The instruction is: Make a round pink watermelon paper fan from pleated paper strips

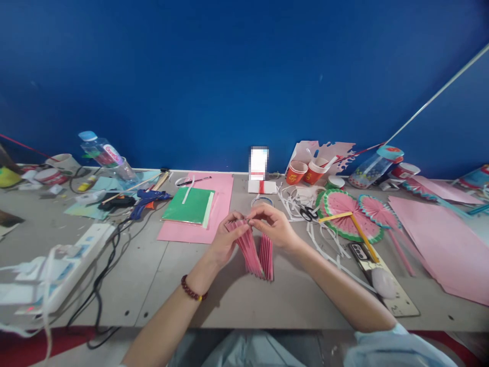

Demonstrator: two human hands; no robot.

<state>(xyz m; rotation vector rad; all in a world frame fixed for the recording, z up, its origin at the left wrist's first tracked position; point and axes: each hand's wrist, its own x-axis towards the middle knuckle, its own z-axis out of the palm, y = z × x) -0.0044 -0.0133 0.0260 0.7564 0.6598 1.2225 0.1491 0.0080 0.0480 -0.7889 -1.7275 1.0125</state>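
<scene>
Between my two hands is a strip of pink pleated paper (250, 252), bent so that two folded lengths hang down toward the table. My left hand (228, 235) is closed around the upper left part of the pleats. With thumb and fingertips, my right hand (274, 224) pinches at the top of the same paper, close to the left fingertips. The exact spot where the fingertips meet is partly hidden. Just behind my hands lies a roll of tape (262, 199), partly covered by the right hand.
Left are green paper (189, 205) on a pink sheet (171, 233), a blue glue gun (148, 200) and a white power strip (86, 265) with cables. Right are scissors (306, 213), watermelon paper fans (336, 204), red paper cups (296, 173), a phone (359, 252) and pink sheets (451, 244).
</scene>
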